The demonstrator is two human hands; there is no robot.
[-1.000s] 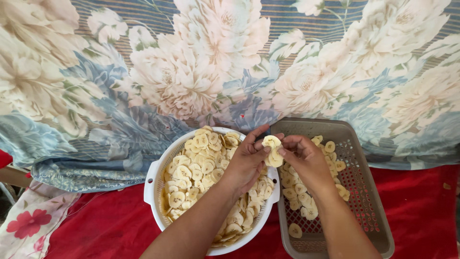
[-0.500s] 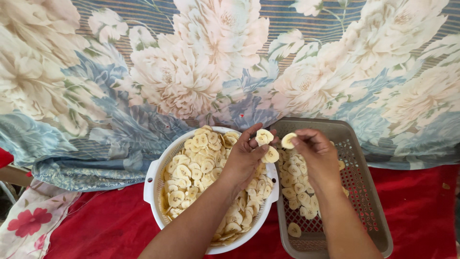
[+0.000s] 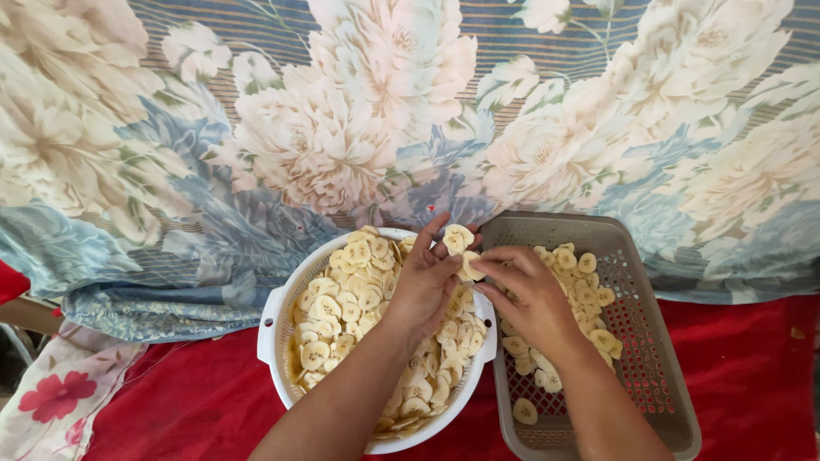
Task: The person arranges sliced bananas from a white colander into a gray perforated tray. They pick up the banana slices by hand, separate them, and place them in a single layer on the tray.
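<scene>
Our left hand (image 3: 424,286) pinched a stuck-together clump of banana slices (image 3: 459,249), its long axis upright, while our right hand (image 3: 530,294) gripped its lower slice.

My left hand (image 3: 424,286) covers part of the banana slices (image 3: 342,307) in the white bowl (image 3: 275,329), whose near rim leaves the bottom edge. My right hand (image 3: 531,299) hides slices in the grey basket (image 3: 658,376), its near-left corner cut off too. Both forearms run out of view.
</scene>
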